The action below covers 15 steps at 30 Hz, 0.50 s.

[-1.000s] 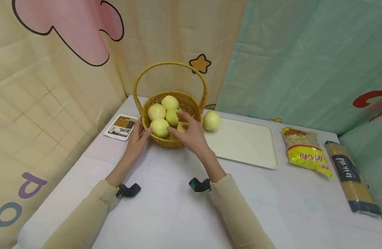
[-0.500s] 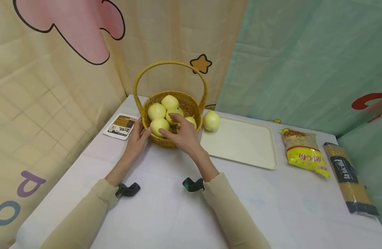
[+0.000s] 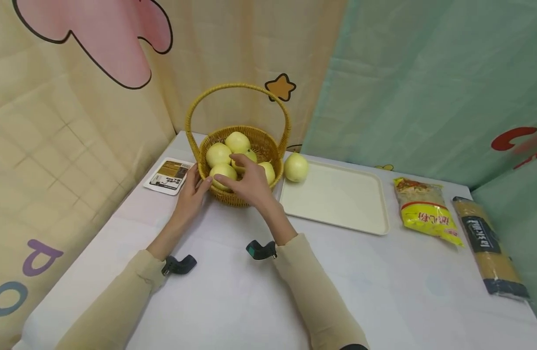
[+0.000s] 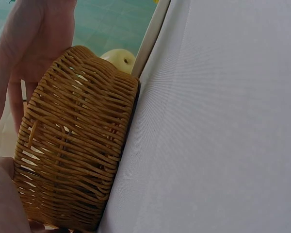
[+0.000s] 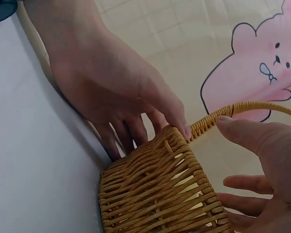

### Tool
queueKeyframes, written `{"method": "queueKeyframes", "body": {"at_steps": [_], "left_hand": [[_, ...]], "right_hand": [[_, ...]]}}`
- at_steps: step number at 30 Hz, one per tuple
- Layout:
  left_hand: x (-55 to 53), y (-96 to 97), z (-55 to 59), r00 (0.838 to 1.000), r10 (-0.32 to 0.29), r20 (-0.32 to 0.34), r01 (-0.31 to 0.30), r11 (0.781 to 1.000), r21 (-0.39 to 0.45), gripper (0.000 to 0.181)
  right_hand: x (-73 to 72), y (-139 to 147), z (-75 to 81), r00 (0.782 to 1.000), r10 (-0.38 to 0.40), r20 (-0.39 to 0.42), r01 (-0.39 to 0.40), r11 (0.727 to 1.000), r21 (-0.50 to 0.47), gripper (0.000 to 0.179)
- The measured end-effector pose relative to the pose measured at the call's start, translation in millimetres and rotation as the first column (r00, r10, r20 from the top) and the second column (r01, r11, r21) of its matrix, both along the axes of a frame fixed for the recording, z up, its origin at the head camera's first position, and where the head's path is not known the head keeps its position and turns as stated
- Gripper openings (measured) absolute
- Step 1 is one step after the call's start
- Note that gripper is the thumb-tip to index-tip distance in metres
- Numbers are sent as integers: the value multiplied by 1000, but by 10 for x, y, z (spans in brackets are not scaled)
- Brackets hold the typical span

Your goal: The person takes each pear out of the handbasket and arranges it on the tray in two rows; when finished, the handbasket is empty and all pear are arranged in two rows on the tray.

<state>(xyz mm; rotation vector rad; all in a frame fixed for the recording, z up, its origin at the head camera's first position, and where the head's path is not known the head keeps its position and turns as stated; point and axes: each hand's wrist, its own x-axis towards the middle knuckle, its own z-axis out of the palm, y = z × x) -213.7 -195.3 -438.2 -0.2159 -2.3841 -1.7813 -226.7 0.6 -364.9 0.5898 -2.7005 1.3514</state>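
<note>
In the head view, a yellow-brown wicker basket with a tall hoop handle holds several pale yellow-green round fruits, apple-like or pear-like. My left hand grips the basket's left rim. The right wrist view shows the left thumb on the rim and the fingers of that left hand against the outer wall. My right hand hovers over the basket's front with thumb and fingers spread apart, holding nothing. It partly hides the fruits beneath. Another such fruit sits at the left end of the cream tray.
Left of the basket lies a flat white packet with a brown label. Toward the right are a yellow-and-clear food bag and a long pack of pasta. Printed curtains stand behind and beside the white table.
My right hand has moved left across the basket, away from the fruit at its right side, with its fingers still spread. The left hand has stayed on the rim.
</note>
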Motion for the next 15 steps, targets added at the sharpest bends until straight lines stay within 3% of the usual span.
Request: {"method": "queueKeyframes", "body": {"at_steps": [15], "left_hand": [[14,-18,11,1000,-8,-10,8,1000,17,71]], "right_hand": [[-46,-49,-21,999,43,-9,-42,996,75,65]]}}
